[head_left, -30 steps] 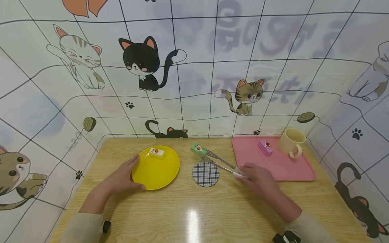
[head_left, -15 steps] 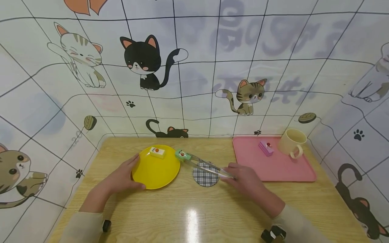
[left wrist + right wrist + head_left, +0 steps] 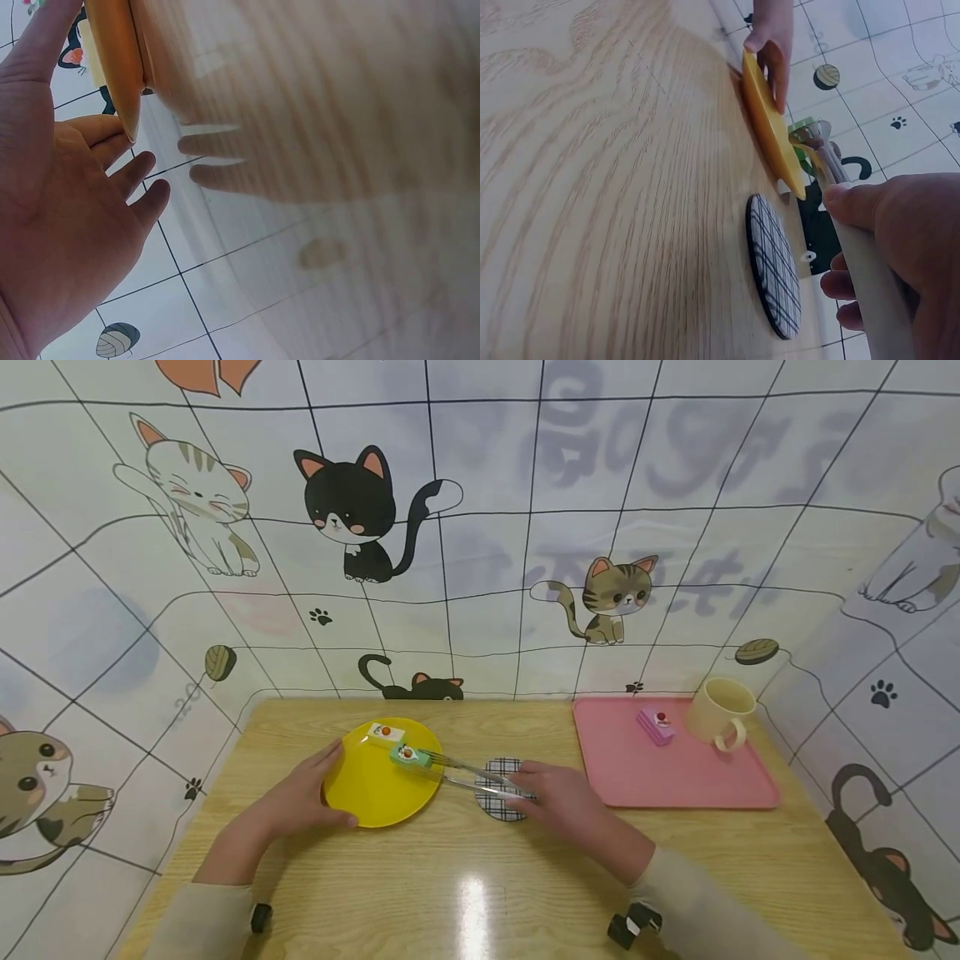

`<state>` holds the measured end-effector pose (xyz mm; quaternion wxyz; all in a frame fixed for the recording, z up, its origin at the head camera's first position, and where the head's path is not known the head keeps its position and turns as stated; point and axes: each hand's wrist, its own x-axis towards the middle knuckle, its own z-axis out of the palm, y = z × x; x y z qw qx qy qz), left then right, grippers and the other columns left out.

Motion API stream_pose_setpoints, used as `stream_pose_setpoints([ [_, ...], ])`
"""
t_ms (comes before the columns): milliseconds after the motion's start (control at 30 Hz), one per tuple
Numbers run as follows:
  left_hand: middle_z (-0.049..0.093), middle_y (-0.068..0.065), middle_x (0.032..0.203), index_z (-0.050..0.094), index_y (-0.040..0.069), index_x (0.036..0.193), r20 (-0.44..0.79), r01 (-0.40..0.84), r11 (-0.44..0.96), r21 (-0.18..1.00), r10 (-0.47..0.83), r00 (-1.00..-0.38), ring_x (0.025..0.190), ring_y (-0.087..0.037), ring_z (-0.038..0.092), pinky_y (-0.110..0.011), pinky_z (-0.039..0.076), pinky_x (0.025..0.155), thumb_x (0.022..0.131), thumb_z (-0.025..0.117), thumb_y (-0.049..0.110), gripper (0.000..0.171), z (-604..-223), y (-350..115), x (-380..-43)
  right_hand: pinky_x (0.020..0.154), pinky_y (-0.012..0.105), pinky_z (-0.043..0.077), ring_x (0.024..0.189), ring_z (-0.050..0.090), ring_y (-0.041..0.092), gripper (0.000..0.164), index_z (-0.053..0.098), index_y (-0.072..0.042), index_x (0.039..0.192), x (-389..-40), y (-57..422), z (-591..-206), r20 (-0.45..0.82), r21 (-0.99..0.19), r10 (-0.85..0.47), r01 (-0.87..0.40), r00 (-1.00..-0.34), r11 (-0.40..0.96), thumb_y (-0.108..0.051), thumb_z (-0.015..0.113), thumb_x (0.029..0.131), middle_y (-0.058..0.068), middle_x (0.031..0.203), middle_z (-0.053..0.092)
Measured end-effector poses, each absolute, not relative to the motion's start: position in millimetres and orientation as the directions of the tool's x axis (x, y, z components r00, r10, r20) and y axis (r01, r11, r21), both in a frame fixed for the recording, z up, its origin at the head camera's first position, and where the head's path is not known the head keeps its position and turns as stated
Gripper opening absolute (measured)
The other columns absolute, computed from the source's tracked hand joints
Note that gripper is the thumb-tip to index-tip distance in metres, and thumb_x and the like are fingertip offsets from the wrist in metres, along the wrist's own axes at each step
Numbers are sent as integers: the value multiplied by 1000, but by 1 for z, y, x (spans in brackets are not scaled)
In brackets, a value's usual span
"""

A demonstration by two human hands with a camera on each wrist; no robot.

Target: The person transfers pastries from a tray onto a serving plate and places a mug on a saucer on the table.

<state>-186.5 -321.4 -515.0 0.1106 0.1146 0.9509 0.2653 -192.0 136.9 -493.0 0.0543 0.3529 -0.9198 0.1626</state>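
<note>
Head looks down; wrist views skim low, sharing yellow plate (image 3: 382,777)

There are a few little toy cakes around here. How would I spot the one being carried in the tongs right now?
Find the yellow plate on the left half of the wooden table. Over its right part, metal tongs held by the right hand pinch a small green cake. The white cake lies at the plate's far edge and the pink cake on the pink tray; only this one is green.

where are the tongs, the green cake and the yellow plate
tongs (image 3: 472,774), head view, middle of the metal arms
green cake (image 3: 409,755), head view, its top face, between the tong tips
yellow plate (image 3: 367,789), head view, bare front part of its surface
</note>
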Motion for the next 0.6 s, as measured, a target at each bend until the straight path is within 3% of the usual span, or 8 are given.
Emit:
stream_pose_setpoints([
  [233,19,-25,181,26,-5,172,-145,163,829,535,280,-949,164,-53,21,-70,22,130,78,98,57,134,-514,-321,-186,77,37,65,93,75,18,36,81,-9,130,-199,120,-497,195,-258,-657,-684,-728,682,-34,80,104,3,117,77],
  [467,19,-25,181,25,-5,172,-151,155,829,538,275,-950,164,-53,21,-70,22,130,79,99,55,133,-510,-319,-185,90,43,66,108,77,22,38,81,-10,132,-208,105,-501,154,-305,-650,-661,-744,685,-35,81,103,6,127,78],
  [600,19,-25,181,25,-4,173,-158,146,831,536,269,-950,164,-52,21,-69,22,130,79,98,56,133,-510,-319,-185,80,37,64,92,72,14,37,82,-11,130,-212,96,-502,145,-307,-665,-672,-733,674,-35,81,103,-1,114,76],
])
